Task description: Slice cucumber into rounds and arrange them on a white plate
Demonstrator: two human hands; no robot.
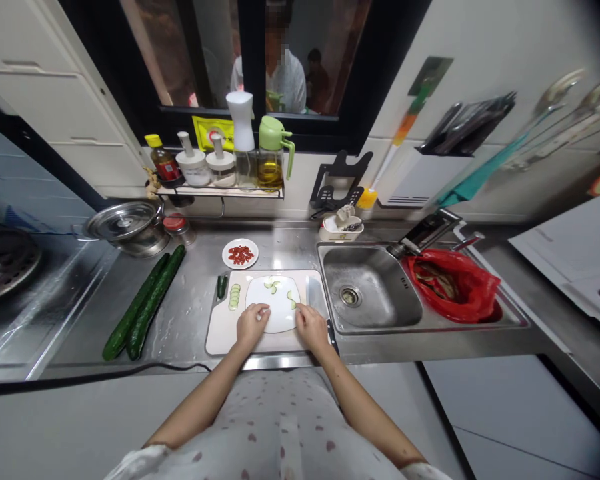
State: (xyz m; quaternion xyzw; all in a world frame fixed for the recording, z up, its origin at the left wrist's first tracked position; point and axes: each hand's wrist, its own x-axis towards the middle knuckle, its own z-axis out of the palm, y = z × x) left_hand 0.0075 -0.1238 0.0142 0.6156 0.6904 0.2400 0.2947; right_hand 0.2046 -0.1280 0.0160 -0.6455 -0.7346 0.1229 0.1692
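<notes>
A white square plate (275, 320) lies on a pale cutting board (225, 340), with several cucumber slices (271, 285) near its far and right edges. My left hand (253, 327) is over the plate's left edge, thumb and fingers drawn together; what they hold, if anything, is too small to tell. At the right edge, my right hand (311, 328) pinches a cucumber slice (293, 305) at its fingertips. A row of overlapping slices (235, 297) and a short cucumber piece (222, 287) are on the board's left. Beside my right hand lies a knife (317, 293), its handle toward me.
Two whole cucumbers (145, 303) lie at the left, before a steel pot (127, 227). Behind the board is a small plate (226, 255) of chopped red pieces. The sink (380, 320) is right, with a red bag (480, 293). Bottles stand on a shelf (220, 192).
</notes>
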